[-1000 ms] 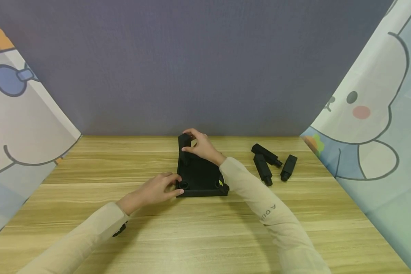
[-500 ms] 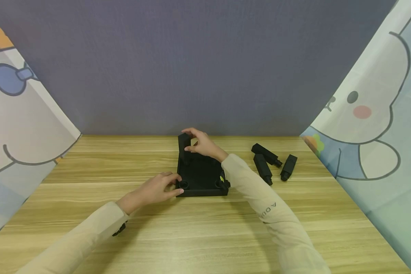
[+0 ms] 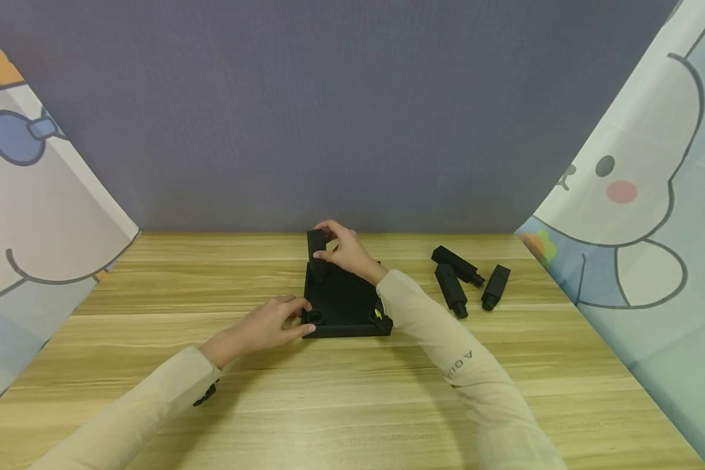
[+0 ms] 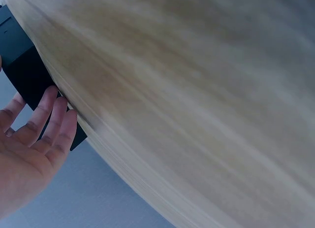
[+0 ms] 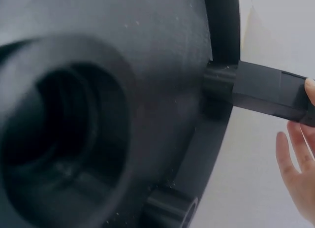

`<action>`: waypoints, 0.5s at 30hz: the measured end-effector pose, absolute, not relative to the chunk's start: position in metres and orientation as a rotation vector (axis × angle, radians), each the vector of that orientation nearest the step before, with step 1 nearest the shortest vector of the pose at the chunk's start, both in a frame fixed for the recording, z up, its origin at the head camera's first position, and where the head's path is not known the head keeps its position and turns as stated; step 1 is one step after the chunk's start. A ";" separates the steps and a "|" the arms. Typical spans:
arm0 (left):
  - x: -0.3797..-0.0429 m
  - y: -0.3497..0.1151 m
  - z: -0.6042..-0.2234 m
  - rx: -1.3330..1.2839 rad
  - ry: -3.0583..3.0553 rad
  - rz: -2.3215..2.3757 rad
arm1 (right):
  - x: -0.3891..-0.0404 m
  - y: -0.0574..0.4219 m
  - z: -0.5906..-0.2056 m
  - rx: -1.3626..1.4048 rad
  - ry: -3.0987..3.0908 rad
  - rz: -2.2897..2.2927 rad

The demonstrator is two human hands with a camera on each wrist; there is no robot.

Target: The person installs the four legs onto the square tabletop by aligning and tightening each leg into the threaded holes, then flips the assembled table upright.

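Observation:
A shallow black square base (image 3: 342,297) with raised rims and round corner sockets lies on the table. A black square-sided leg (image 3: 316,247) stands upright at its far left corner. My right hand (image 3: 350,253) pinches this leg near the top between thumb and fingers. In the right wrist view the narrow end of the leg (image 5: 263,87) meets a corner of the base. My left hand (image 3: 270,324) grips the near left corner of the base, thumb at the front and a finger on the side. The left wrist view shows fingers (image 4: 55,120) against the black side wall.
Several things lie around: to the right, a loose black leg (image 3: 457,266), another leg (image 3: 451,290) and a third leg (image 3: 496,287), each with a threaded end. A grey panel (image 3: 329,117) rises behind the wooden table (image 3: 341,405). Printed cloths (image 3: 634,215) flank both sides.
The upright leg has turned about its length, so one flat face now looks forward. My right fingers have shifted slightly on it. My left hand and the base stay in place.

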State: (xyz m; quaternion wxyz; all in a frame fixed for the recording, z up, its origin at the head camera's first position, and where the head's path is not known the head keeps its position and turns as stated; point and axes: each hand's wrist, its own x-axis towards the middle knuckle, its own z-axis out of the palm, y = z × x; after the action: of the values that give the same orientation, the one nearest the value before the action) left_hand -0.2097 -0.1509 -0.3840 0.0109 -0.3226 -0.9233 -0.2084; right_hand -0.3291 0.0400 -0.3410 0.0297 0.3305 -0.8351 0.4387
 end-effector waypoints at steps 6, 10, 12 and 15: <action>-0.210 -0.151 -0.385 -1.001 -2.884 -0.640 | -0.329 0.040 -0.345 1.022 -2.535 1.342; -0.211 -0.151 -0.385 -0.989 -2.895 -0.631 | -0.333 0.043 -0.343 1.072 -2.560 1.329; -0.210 -0.152 -0.385 -0.983 -2.899 -0.627 | -0.335 0.044 -0.342 1.106 -2.586 1.318; -0.210 -0.151 -0.385 -0.979 -2.897 -0.634 | -0.337 0.046 -0.339 1.143 -2.616 1.335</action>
State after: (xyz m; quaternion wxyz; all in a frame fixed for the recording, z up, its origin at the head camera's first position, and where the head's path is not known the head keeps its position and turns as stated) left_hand -0.2100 -0.1514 -0.3852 0.0091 -0.3134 -0.9276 -0.2031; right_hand -0.3369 0.0459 -0.3389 -0.0049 0.3627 -0.8300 0.4236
